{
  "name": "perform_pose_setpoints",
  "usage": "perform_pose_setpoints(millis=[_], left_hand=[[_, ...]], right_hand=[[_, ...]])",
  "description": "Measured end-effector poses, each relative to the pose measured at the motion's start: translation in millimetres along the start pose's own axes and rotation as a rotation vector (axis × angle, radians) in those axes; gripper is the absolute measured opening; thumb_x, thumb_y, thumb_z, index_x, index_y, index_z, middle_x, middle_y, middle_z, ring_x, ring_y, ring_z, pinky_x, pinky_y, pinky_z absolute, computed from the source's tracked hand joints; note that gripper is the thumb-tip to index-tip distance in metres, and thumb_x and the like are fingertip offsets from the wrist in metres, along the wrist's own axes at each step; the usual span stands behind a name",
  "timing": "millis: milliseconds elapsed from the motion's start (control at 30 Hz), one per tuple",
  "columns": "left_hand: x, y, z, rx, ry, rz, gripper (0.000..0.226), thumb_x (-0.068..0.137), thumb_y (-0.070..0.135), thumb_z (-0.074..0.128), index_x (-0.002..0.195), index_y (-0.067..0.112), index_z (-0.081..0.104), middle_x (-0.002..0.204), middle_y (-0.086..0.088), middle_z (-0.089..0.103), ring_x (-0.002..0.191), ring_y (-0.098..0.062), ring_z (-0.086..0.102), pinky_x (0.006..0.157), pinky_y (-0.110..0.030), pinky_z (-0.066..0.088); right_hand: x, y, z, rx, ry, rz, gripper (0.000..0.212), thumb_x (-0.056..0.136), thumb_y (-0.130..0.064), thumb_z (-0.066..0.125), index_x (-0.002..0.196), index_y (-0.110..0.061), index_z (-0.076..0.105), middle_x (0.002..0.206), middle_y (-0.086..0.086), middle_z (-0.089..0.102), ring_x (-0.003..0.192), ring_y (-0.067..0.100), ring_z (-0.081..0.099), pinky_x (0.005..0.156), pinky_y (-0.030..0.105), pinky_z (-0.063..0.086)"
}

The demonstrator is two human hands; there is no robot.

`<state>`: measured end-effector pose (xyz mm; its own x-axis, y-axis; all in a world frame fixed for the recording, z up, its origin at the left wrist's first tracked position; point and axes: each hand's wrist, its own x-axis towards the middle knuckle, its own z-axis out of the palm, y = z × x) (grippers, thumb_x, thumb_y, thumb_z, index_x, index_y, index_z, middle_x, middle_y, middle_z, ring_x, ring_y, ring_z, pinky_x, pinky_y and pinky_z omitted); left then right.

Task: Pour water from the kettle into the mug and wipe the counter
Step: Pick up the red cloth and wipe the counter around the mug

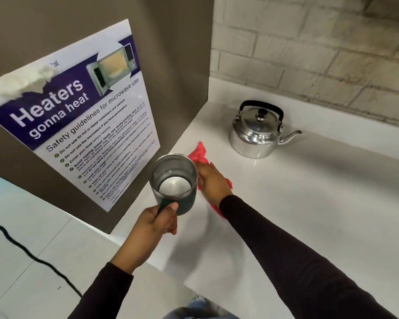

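Note:
My left hand [156, 223] grips the handle of a dark green steel-lined mug [174, 180] and holds it above the counter's left end; a little water lies in its bottom. My right hand [213, 181] presses flat on a red cloth [199, 155] that lies on the white counter [297, 203] just right of the mug. The cloth shows beyond my fingers and under my wrist. A silver kettle [256, 132] with a black handle stands upright at the back of the counter, lid on, spout pointing right, apart from both hands.
A brown side panel with a microwave safety poster [83, 125] rises directly left of the mug. A white brick wall [320, 49] backs the counter. A black cable [21, 247] runs over the tiled floor at the lower left.

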<state>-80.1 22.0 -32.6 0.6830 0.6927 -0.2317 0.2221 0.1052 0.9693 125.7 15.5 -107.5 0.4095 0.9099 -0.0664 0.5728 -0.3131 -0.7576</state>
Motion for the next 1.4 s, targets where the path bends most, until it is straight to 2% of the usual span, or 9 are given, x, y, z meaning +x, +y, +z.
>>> perform_pose_setpoints(millis=[100,200,367,533,767,933,1067,1233,1400], left_hand=[[-2,1,-6,-0.01,0.004,0.025,0.04,0.076,0.051,0.052,0.043,0.03,0.041,0.046,0.011,0.036,0.048,-0.007,0.04,0.065,-0.033,0.039],[-1,4,-9,-0.018,0.009,0.041,0.042,0.077,0.05,0.052,0.043,0.029,0.041,0.045,0.01,0.036,0.047,-0.007,0.04,0.064,-0.032,0.038],[5,4,-6,-0.012,0.002,0.055,0.042,0.076,0.051,0.051,0.044,0.027,0.039,0.045,0.009,0.038,0.048,-0.009,0.042,0.067,-0.037,0.038],[16,-3,6,0.025,-0.062,0.042,0.041,0.075,0.054,0.049,0.045,0.027,0.042,0.046,0.007,0.041,0.05,-0.009,0.044,0.072,-0.039,0.039],[39,-11,42,0.005,-0.165,0.011,0.039,0.073,0.051,0.053,0.043,0.028,0.041,0.045,0.009,0.039,0.047,-0.006,0.041,0.07,-0.035,0.04],[57,-23,66,-0.022,-0.197,0.014,0.043,0.083,0.037,0.049,0.042,0.028,0.038,0.045,0.01,0.034,0.046,-0.006,0.038,0.063,-0.029,0.04],[70,-34,77,0.015,-0.224,0.013,0.045,0.084,0.037,0.048,0.042,0.028,0.037,0.043,0.01,0.036,0.046,-0.005,0.038,0.063,-0.029,0.041],[82,-41,86,0.036,-0.238,0.001,0.054,0.094,0.03,0.046,0.04,0.029,0.039,0.042,0.011,0.038,0.045,-0.004,0.04,0.066,-0.031,0.042],[88,-37,88,-0.005,-0.259,-0.041,0.054,0.095,0.029,0.046,0.043,0.027,0.035,0.045,0.011,0.035,0.046,-0.007,0.04,0.062,-0.027,0.047]], right_hand=[[-16,-5,8,-0.207,-0.101,-0.291,0.047,0.095,-0.017,0.036,0.14,-0.031,0.037,0.142,0.002,0.048,0.117,0.023,0.05,0.107,0.036,0.037],[-38,5,7,-0.359,-0.178,-0.546,0.033,0.094,-0.013,0.046,0.125,-0.013,0.058,0.135,0.01,0.056,0.124,0.028,0.048,0.108,0.04,0.036],[-89,37,-4,-0.384,-0.201,-0.613,0.023,0.093,-0.018,0.054,0.112,-0.015,0.067,0.133,0.005,0.059,0.134,0.02,0.044,0.114,0.042,0.03],[-140,67,-36,-0.339,-0.137,-0.41,0.026,0.092,-0.023,0.054,0.115,-0.018,0.066,0.139,-0.001,0.055,0.137,0.014,0.04,0.118,0.038,0.024],[-175,93,-78,-0.327,0.191,-0.096,0.033,0.086,-0.007,0.06,0.116,-0.019,0.066,0.139,-0.008,0.052,0.129,0.01,0.047,0.117,0.036,0.025],[-173,95,-78,-0.357,0.398,0.14,0.025,0.086,-0.005,0.059,0.109,-0.011,0.069,0.128,0.01,0.061,0.114,0.031,0.056,0.101,0.041,0.044],[-174,90,-78,-0.32,0.493,0.258,0.024,0.094,-0.009,0.05,0.112,-0.012,0.066,0.118,0.008,0.064,0.108,0.028,0.053,0.096,0.031,0.041],[-179,76,-90,-0.15,0.56,0.319,0.026,0.098,-0.013,0.039,0.11,-0.012,0.062,0.106,0.005,0.064,0.101,0.021,0.054,0.086,0.019,0.035],[-176,63,-89,-0.069,0.581,0.28,0.025,0.098,-0.019,0.039,0.108,-0.018,0.061,0.107,-0.001,0.064,0.099,0.015,0.055,0.088,0.024,0.041]])
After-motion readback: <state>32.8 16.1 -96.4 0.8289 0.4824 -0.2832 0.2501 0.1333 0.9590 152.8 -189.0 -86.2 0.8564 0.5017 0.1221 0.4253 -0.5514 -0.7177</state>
